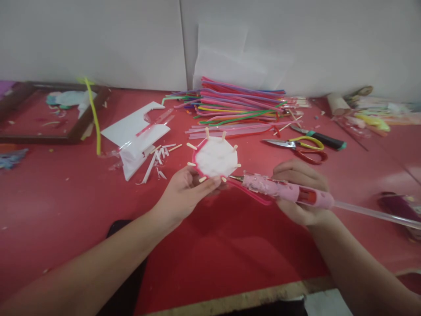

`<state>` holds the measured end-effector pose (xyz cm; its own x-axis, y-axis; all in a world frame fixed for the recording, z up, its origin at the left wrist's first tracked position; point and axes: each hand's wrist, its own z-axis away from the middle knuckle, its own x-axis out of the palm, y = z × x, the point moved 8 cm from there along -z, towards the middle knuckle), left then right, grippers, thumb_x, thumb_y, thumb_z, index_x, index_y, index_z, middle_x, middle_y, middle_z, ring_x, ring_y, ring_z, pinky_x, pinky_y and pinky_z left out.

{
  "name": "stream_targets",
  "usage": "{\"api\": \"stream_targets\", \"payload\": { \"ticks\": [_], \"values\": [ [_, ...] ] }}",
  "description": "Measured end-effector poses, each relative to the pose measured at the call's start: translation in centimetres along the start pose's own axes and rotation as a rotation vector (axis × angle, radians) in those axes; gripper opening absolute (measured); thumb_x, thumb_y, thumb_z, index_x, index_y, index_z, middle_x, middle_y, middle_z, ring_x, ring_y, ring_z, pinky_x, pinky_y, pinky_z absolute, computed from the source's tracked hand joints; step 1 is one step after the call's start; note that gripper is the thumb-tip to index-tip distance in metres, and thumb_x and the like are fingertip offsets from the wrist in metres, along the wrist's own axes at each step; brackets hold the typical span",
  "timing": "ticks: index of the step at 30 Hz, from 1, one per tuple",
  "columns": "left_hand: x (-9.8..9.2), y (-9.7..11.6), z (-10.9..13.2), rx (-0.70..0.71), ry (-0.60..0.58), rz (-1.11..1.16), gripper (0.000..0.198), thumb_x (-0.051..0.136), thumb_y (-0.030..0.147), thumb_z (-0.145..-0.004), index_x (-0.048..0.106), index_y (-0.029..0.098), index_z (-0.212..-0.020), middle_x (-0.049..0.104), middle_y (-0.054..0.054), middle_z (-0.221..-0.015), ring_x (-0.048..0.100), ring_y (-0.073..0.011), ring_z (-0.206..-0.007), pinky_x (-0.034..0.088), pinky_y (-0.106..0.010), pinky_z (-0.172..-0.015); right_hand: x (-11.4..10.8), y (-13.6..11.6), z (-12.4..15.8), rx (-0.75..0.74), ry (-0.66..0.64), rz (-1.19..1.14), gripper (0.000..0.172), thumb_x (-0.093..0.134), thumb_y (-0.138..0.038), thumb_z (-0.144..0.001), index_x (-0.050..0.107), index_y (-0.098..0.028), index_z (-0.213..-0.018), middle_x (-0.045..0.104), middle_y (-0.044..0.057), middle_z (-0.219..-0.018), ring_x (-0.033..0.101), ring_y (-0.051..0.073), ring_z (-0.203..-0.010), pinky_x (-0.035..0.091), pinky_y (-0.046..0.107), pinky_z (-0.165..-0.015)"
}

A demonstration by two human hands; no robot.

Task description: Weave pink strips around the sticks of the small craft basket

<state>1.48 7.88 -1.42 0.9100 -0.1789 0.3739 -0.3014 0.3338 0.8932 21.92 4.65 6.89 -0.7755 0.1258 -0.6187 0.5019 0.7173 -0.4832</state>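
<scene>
Scraps point(66, 98) lie in the wooden tray point(39, 139) at upper left. Left hand point(186, 193) pinches the white disc point(216, 157); right hand point(299, 173) grips the pink glue gun point(289, 191), nozzle at the disc's rim.

The red table point(66, 206) carries colored straws point(237, 103), scissors point(296, 145), white sheets point(134, 131), paper scraps point(158, 162) and a wooden frame point(88, 114).

The left hand point(187, 191) holds a white disc point(215, 159); the right hand point(301, 193) grips a pink glue gun point(286, 191).
</scene>
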Motion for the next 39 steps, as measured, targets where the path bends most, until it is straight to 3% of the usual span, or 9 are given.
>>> {"api": "stream_targets", "payload": {
  "ticks": [12,30,39],
  "values": [
    [-0.04,-0.07,0.02,-0.011,0.013,-0.048,0.022,0.082,0.030,-0.073,0.071,0.014,-0.084,0.079,-0.006,-0.086,0.076,-0.0221,-0.086,0.061,-0.026,-0.075,0.44,-0.16,0.02,-0.015,-0.017,-0.026,0.014,0.057,-0.017,-0.074,0.060,-0.022,-0.087,0.060,0.005,-0.077,0.060,0.022,-0.072,0.052,0.037,-0.062],
    [-0.17,-0.02,-0.04,-0.026,0.025,-0.058,0.028,0.081,0.031,-0.073,0.067,0.015,-0.091,0.079,-0.008,-0.091,0.076,-0.0253,-0.089,0.061,-0.036,-0.083,0.36,-0.43,0.07,-0.006,-0.008,-0.001,0.013,0.058,-0.017,-0.071,0.057,-0.022,-0.083,0.057,0.005,-0.074,0.059,0.021,-0.068,0.050,0.036,-0.059],
    [-0.53,-0.25,-0.03,-0.039,0.049,-0.059,0.026,0.084,0.032,-0.070,0.067,0.017,-0.085,0.080,-0.007,-0.089,0.076,-0.0255,-0.088,0.062,-0.032,-0.076,0.21,-0.71,-0.03,0.029,-0.009,0.047,0.014,0.059,-0.016,-0.073,0.056,-0.024,-0.084,0.057,0.006,-0.076,0.058,0.022,-0.067,0.049,0.036,-0.056]
  ]
}}
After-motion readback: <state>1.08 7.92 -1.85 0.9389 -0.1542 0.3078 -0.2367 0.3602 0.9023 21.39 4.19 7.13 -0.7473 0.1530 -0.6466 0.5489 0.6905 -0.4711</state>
